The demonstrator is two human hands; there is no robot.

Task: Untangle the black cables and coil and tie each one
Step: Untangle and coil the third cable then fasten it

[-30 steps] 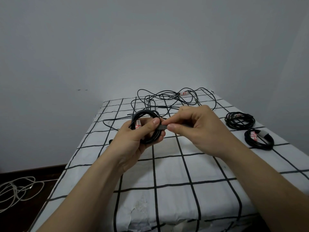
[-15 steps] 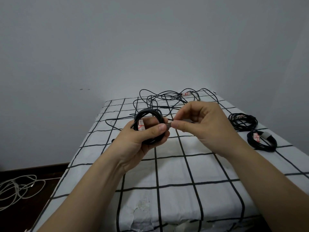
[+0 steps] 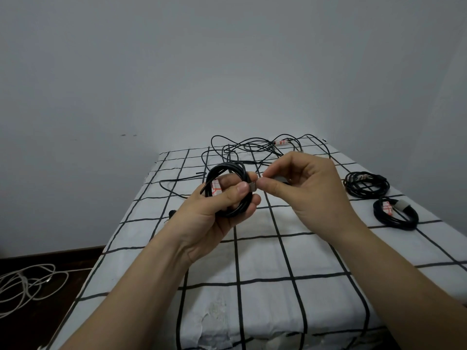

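Black cable, wound into a coil, sits clamped in my left hand at mid-frame with the thumb pressed across it, while my right hand pinches the end of the grey tie just beside that thumb. I judge this to be the tying step: next the tie needs pulling snug round the bundle and fastening before the loops spring loose, and then the tangle at upper centre needs sorting. No box or tray shows; two coiled cables, the farther coil and the nearer grey-banded coil, lie bare on the checked cloth at the right.
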